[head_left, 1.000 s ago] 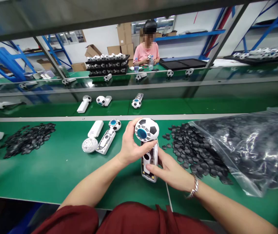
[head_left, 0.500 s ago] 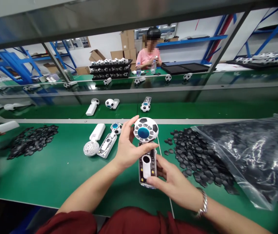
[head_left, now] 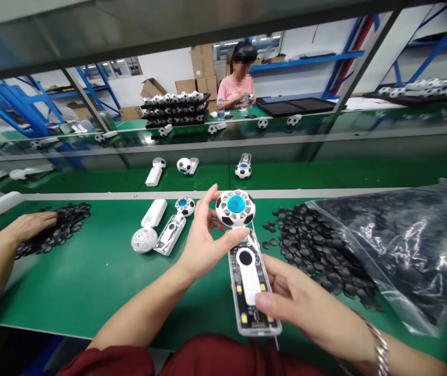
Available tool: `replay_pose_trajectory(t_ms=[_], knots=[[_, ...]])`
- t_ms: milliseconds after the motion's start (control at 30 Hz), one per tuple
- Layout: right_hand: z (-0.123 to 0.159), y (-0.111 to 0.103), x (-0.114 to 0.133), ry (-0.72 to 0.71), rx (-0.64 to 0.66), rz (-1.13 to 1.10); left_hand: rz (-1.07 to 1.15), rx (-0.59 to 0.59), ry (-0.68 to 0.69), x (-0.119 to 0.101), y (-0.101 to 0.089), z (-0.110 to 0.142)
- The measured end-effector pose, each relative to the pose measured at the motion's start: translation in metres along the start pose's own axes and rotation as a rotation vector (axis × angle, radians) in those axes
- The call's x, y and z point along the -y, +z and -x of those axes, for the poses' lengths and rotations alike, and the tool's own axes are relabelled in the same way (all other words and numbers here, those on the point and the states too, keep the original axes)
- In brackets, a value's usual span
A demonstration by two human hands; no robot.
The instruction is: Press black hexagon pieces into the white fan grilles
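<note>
The left hand (head_left: 203,245) is closed around the neck of a handheld device with a round, black-and-white football-patterned head, a bright blue disc at its centre and a clear plastic handle over a black circuit board (head_left: 249,271). Its thumb crosses the front just below the head, while its fingers stand along the head's side and behind it. The right hand (head_left: 296,297) is clamped on the lower handle, thumb pressed on the front beside the long white plastic button piece (head_left: 249,284), fingers wrapped round the right edge. The device is thus between both hands, held tilted above the green surface (head_left: 98,282), its blue disc facing the wearer.

Left of the left hand lie two more devices side by side: a white one with a latticed round head (head_left: 145,239), and a clear-handled one with a blue-centred football head (head_left: 172,232). Farther left, a co-worker's hand (head_left: 35,225) rests on a heap of small black flat pieces (head_left: 72,218).

Beyond the right hand, to its right, spreads a loose pile of small black pentagonal pieces (head_left: 312,248), with a large transparent plastic bag (head_left: 399,240) of dark contents just beside it.
</note>
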State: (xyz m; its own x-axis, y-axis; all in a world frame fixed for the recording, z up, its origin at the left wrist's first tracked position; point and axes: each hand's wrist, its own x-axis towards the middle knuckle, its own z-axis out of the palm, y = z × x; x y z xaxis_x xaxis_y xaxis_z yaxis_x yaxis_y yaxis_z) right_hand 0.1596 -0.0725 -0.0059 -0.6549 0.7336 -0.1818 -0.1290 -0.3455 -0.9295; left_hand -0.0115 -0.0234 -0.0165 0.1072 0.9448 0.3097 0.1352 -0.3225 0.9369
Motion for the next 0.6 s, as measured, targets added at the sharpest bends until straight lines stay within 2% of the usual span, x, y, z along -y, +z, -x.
replay_pose_trajectory(t_ms=[67,133,233,400,533,600], knots=[[-0.004,-0.009,0.005,0.007,-0.05,0.041,-0.079,-0.077,0.047,0.004,0.001,-0.001],[-0.007,-0.016,0.008,0.009,-0.091,0.106,-0.113,-0.095,0.064,0.007,0.001,-0.003],[-0.01,-0.018,0.005,-0.008,-0.052,0.182,-0.07,-0.076,0.034,0.01,0.001,-0.005],[-0.012,-0.017,-0.011,0.037,0.047,0.154,0.078,-0.023,-0.088,0.019,0.005,-0.007],[-0.016,-0.029,-0.007,0.131,0.025,0.122,0.105,0.007,-0.134,0.031,0.009,-0.011],[-0.019,-0.042,0.0,0.16,-0.038,0.096,0.04,0.025,-0.113,0.041,0.012,-0.012]])
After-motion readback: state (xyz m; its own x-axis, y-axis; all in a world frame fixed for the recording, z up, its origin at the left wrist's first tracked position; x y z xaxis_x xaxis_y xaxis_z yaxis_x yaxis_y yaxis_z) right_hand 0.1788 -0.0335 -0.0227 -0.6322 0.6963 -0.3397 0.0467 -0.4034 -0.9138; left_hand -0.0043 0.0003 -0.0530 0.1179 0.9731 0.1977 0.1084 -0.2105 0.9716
